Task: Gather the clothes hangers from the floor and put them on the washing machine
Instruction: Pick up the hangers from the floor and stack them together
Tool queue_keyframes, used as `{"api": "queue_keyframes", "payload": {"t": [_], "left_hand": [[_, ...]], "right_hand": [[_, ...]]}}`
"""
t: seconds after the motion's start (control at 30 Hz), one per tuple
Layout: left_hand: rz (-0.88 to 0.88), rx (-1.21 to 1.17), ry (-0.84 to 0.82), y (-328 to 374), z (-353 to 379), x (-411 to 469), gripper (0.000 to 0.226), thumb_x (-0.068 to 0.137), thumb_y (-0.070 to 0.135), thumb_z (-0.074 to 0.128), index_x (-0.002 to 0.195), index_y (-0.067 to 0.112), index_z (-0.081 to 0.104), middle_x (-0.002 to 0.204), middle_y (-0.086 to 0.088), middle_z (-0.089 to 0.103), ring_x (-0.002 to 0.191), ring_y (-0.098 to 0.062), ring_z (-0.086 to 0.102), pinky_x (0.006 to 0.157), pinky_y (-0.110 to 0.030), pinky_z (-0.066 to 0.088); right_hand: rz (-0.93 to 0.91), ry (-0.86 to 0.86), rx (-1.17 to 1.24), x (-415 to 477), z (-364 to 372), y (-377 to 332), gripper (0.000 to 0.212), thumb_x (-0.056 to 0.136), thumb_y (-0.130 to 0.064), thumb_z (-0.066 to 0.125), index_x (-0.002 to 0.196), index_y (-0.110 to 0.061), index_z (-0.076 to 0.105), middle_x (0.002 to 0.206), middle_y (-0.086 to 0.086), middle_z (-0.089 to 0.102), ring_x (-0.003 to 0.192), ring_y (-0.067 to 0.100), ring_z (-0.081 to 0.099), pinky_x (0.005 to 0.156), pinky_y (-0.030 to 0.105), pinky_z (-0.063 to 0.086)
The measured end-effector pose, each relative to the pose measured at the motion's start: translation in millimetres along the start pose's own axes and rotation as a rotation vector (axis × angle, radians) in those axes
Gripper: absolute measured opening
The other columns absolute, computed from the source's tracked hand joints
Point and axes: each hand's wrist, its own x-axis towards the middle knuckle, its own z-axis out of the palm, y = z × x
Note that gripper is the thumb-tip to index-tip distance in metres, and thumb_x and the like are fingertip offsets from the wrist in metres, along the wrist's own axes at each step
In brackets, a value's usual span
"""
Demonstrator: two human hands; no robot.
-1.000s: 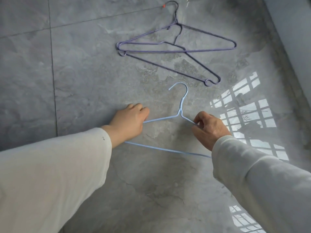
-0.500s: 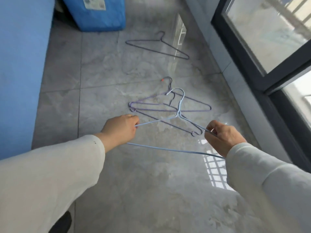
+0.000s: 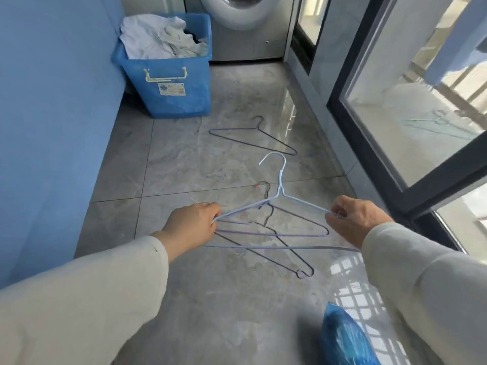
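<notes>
A light blue wire hanger (image 3: 280, 180) is held above the floor by both hands, hook pointing away from me. My left hand (image 3: 193, 225) grips its left shoulder and my right hand (image 3: 355, 219) grips its right shoulder. Two dark purple hangers (image 3: 287, 234) lie crossed on the grey tiles right under it. A third dark hanger (image 3: 253, 139) lies farther ahead on the floor. The washing machine (image 3: 247, 27) stands at the far end, only its lower front and door in view.
A blue plastic bin (image 3: 168, 88) full of pale laundry stands by the blue wall (image 3: 52, 114) on the left, next to the machine. A dark-framed glass door (image 3: 395, 127) runs along the right. A blue shoe cover (image 3: 345, 338) shows at the bottom.
The light blue hanger has been lifted off the floor in both hands. The view has tilted up, bringing the bin, the washing machine and the farther hanger into sight.
</notes>
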Motion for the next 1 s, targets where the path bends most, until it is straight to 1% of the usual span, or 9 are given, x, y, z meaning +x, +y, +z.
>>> {"api": "queue_keyframes", "payload": {"t": [0.07, 0.2, 0.27, 0.43, 0.5, 0.7, 0.83, 0.9, 1.0], "left_hand": [[-0.073, -0.048, 0.009, 0, 9, 12, 0.012, 0.090, 0.024, 0.047, 0.095, 0.023, 0.058, 0.103, 0.000, 0.067, 0.092, -0.029, 0.063, 0.070, -0.036, 0.050], [-0.204, -0.098, 0.002, -3, 21, 38, 0.011, 0.088, 0.022, 0.048, 0.093, 0.021, 0.058, 0.105, -0.001, 0.066, 0.092, -0.027, 0.061, 0.068, -0.033, 0.043], [-0.228, -0.094, -0.001, -1, 24, 49, 0.011, 0.088, 0.023, 0.048, 0.093, 0.021, 0.058, 0.104, -0.001, 0.066, 0.092, -0.027, 0.061, 0.071, -0.033, 0.045], [-0.268, -0.092, -0.059, 3, 40, 76, 0.014, 0.089, 0.025, 0.047, 0.100, 0.021, 0.056, 0.111, 0.000, 0.063, 0.095, -0.025, 0.060, 0.071, -0.032, 0.043], [-0.280, -0.102, -0.075, 2, 51, 86, 0.016, 0.089, 0.025, 0.048, 0.103, 0.021, 0.054, 0.115, -0.002, 0.062, 0.101, -0.026, 0.059, 0.076, -0.034, 0.046], [-0.295, -0.127, -0.126, -1, 92, 127, 0.023, 0.090, 0.029, 0.050, 0.110, 0.019, 0.052, 0.121, -0.006, 0.059, 0.109, -0.029, 0.055, 0.084, -0.039, 0.048], [-0.302, -0.104, -0.185, -6, 133, 146, 0.028, 0.091, 0.032, 0.051, 0.116, 0.019, 0.051, 0.125, -0.009, 0.057, 0.114, -0.032, 0.053, 0.089, -0.041, 0.048], [-0.302, -0.087, -0.223, -9, 155, 151, 0.028, 0.091, 0.032, 0.051, 0.115, 0.019, 0.051, 0.125, -0.010, 0.057, 0.115, -0.034, 0.053, 0.090, -0.042, 0.048], [-0.295, -0.046, -0.253, -13, 179, 154, 0.026, 0.090, 0.031, 0.051, 0.112, 0.018, 0.053, 0.121, -0.011, 0.059, 0.112, -0.035, 0.054, 0.089, -0.042, 0.048]], "right_hand": [[-0.029, -0.013, 0.026, 25, 8, 9, 0.023, 0.082, -0.045, 0.057, 0.094, -0.026, 0.059, 0.096, 0.000, 0.062, 0.082, 0.025, 0.058, 0.071, 0.029, 0.042], [-0.077, -0.055, 0.050, 66, 27, 23, 0.035, 0.083, -0.046, 0.058, 0.110, -0.023, 0.060, 0.111, 0.005, 0.061, 0.093, 0.029, 0.059, 0.082, 0.033, 0.047], [-0.070, -0.067, 0.075, 81, 31, 28, 0.036, 0.083, -0.044, 0.058, 0.112, -0.023, 0.059, 0.115, 0.007, 0.061, 0.098, 0.032, 0.061, 0.084, 0.035, 0.048], [-0.048, -0.126, 0.081, 113, 49, 42, 0.038, 0.083, -0.046, 0.057, 0.115, -0.026, 0.057, 0.118, 0.007, 0.061, 0.100, 0.033, 0.061, 0.085, 0.036, 0.049], [-0.037, -0.155, 0.068, 124, 57, 49, 0.038, 0.083, -0.048, 0.056, 0.115, -0.027, 0.056, 0.118, 0.007, 0.060, 0.099, 0.033, 0.061, 0.084, 0.035, 0.048], [0.011, -0.187, 0.100, 167, 85, 68, 0.035, 0.082, -0.048, 0.057, 0.110, -0.027, 0.058, 0.112, 0.006, 0.063, 0.085, 0.027, 0.056, 0.076, 0.028, 0.041], [0.025, -0.257, 0.085, 189, 120, 81, 0.035, 0.084, -0.045, 0.058, 0.111, -0.024, 0.059, 0.112, 0.007, 0.064, 0.094, 0.029, 0.061, 0.079, 0.029, 0.043], [0.025, -0.297, 0.058, 196, 139, 87, 0.037, 0.084, -0.045, 0.058, 0.114, -0.023, 0.059, 0.115, 0.008, 0.065, 0.101, 0.029, 0.062, 0.084, 0.031, 0.046], [0.022, -0.348, 0.048, 206, 161, 93, 0.037, 0.085, -0.047, 0.058, 0.114, -0.024, 0.059, 0.115, 0.009, 0.065, 0.104, 0.030, 0.062, 0.091, 0.034, 0.048]]}}
